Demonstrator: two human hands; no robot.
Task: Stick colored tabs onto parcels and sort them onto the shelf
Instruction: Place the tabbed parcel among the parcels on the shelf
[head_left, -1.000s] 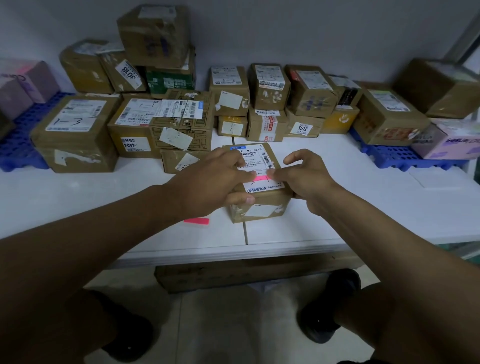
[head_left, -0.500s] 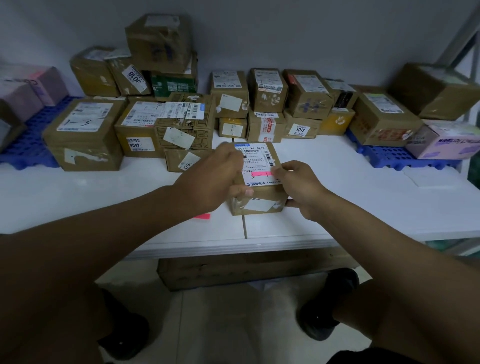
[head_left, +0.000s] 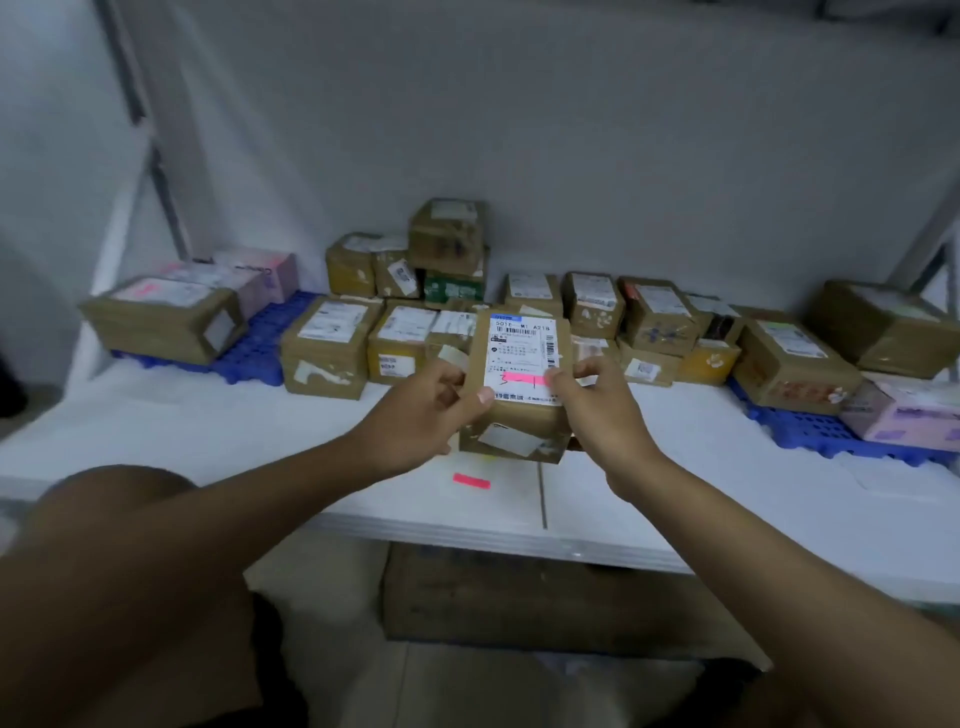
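A small brown cardboard parcel (head_left: 519, 384) was held up in front of the person, just above the front part of a white table (head_left: 208, 431), gripped from both sides. The left hand (head_left: 421, 410) was curled around the parcel's left edge, with the thumb pressed on the front face beside the white shipping label (head_left: 522, 348). The right hand (head_left: 602, 410) was curled around the right edge, its thumb and forefinger pinched at the right end of a pink tab (head_left: 524, 379) stuck across the lower part of the label. Handwritten marks could be seen on the tab, reading roughly as "3-1", though this was blurred. The parcel was tilted so that its labelled face was turned toward the camera.

A second pink tab (head_left: 471, 480) was seen lying flat on the table, just below and left of the held parcel, apart from it.

Behind the hands, many other cardboard parcels (head_left: 447, 244) were lined up and stacked against a grey wall (head_left: 571, 130). A blue plastic pallet (head_left: 249, 353) was seen at the left with a large brown box (head_left: 161, 322) and pinkish boxes (head_left: 260, 270) on it. Another blue pallet (head_left: 831, 436) was seen at the right, carrying a pink box (head_left: 904, 415) and brown cartons. Under the table, a long cardboard box (head_left: 519, 597) was visible on the floor.
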